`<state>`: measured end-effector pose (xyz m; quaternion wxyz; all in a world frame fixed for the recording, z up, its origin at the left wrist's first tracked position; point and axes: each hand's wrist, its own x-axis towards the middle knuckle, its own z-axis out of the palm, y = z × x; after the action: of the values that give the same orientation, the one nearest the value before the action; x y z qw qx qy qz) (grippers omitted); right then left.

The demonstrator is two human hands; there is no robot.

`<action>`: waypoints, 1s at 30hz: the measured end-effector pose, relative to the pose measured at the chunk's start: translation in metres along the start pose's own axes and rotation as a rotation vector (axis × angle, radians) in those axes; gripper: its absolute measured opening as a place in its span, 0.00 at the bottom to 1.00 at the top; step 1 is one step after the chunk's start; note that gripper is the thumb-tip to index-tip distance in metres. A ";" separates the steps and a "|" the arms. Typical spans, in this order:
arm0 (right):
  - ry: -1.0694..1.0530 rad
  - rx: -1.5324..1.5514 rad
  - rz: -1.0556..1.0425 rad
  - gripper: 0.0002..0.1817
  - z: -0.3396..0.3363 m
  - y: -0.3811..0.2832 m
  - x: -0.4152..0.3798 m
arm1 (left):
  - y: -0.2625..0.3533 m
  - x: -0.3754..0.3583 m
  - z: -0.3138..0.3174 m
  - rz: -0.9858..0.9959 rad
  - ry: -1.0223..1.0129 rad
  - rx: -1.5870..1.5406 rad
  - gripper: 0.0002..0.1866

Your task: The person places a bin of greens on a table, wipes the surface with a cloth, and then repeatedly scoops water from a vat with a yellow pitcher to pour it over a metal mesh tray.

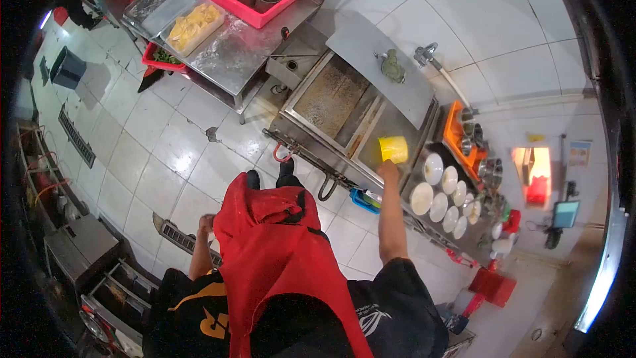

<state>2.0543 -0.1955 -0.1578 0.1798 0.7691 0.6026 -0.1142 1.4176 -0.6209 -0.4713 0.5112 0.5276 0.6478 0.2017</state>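
My right hand (388,171) is closed on a yellow container (393,150), which is held over the right basin (377,134) of a metal cooking unit. My left hand (207,223) hangs low beside the red apron (265,245); its fingers look curled, but whether they hold anything is too small to tell. Left of the yellow container is a second basin with a speckled brown surface (330,93). A greyish-green cloth (392,66) lies on the metal panel (358,43) behind the basins.
Several white bowls (438,206) stand right of the unit, near an orange tray (457,139). At the upper left, a steel table (232,46) bears a pink tray (291,1) of metal cylinders and a tub of yellowish food (193,26). A tap (426,53) is on the wall.
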 end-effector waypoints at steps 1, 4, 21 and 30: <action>-0.002 0.000 -0.002 0.19 0.012 0.008 0.014 | 0.044 0.012 -0.005 -0.002 0.000 0.000 0.14; -0.101 0.159 0.047 0.21 0.039 0.027 0.053 | 0.146 0.032 -0.063 -0.532 0.210 -0.665 0.14; -0.223 1.871 0.167 0.18 -0.030 0.016 -0.066 | 0.047 -0.034 0.005 -0.663 0.063 -0.430 0.14; 0.031 1.070 -0.024 0.16 -0.098 -0.040 -0.051 | 0.086 0.012 -0.029 -0.555 0.181 -0.697 0.16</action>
<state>1.9991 -0.1920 -0.0537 -0.2479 0.7479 0.4716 -0.3960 1.4344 -0.5710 -0.3962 0.6342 0.1107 0.7003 0.3084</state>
